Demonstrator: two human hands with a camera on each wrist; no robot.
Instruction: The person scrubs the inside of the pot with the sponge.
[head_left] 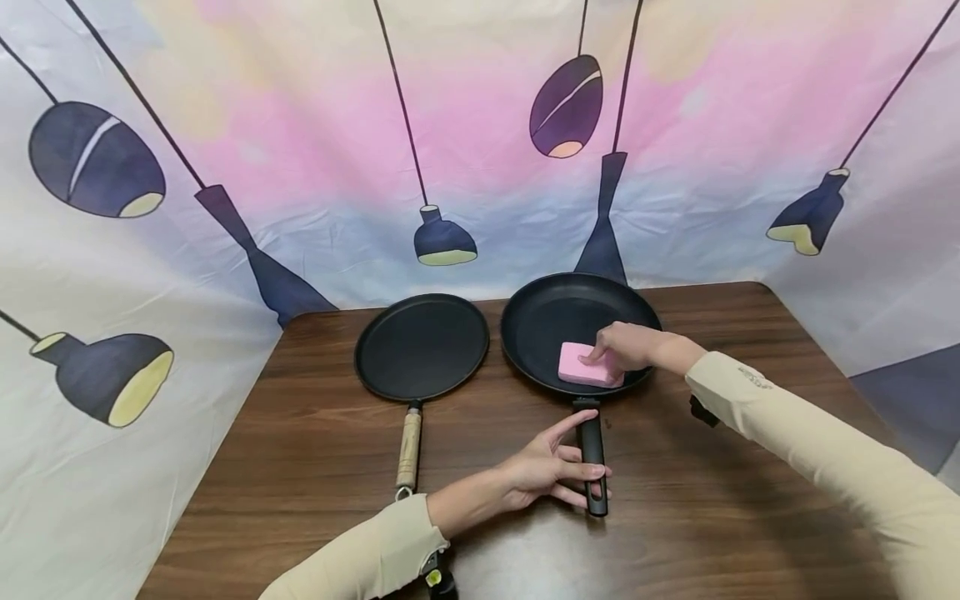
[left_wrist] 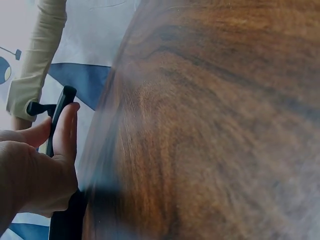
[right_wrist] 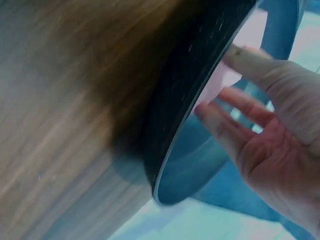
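Note:
A black frying pan (head_left: 551, 321) lies on the table with its dark handle (head_left: 592, 442) pointing toward me. My left hand (head_left: 540, 473) holds that handle between thumb and fingers, with one finger stretched along it near the pan; the left wrist view shows the handle (left_wrist: 64, 105) pinched there too. Inside the pan, near its front right edge, my right hand (head_left: 633, 346) grips a pink sponge (head_left: 573, 367) against the surface. In the right wrist view the pan's side wall (right_wrist: 185, 85) partly hides the sponge (right_wrist: 220, 82).
A flat black crepe pan (head_left: 422, 346) with a wooden handle (head_left: 408, 450) lies left of the frying pan, its handle end close to my left forearm. Both stand on a brown wooden table (head_left: 300, 450). A cloth printed with lamps (head_left: 315, 150) hangs behind.

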